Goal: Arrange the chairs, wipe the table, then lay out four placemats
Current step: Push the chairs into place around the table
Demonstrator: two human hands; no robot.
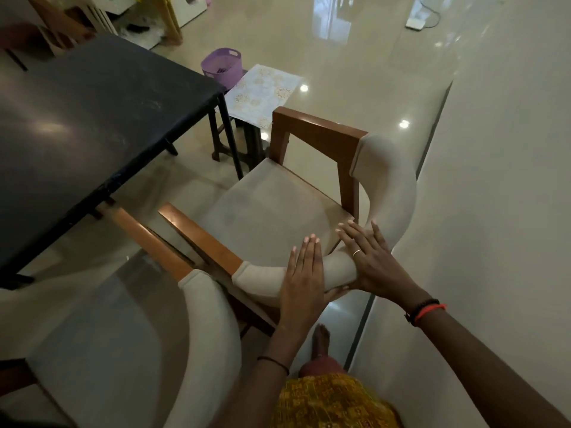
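Note:
A wooden chair [268, 211] with a beige seat and a curved padded backrest [389, 193] stands just off the corner of the dark table [92, 118]. My left hand [304, 279] lies over the near end of that backrest with its fingers together. My right hand [370, 261] rests beside it with fingers spread and the thumb under the pad. A second matching chair [102, 344] stands at the lower left, its arm touching the first chair's arm. Patterned placemats [262, 91] lie on a dark stool [247, 137] beyond the table corner.
A purple basket [222, 64] sits next to the placemats. Another chair [61, 23] stands at the table's far side. Glossy tiled floor [370, 72] stretches to the right and behind. My bare foot [321, 338] is just behind the chair.

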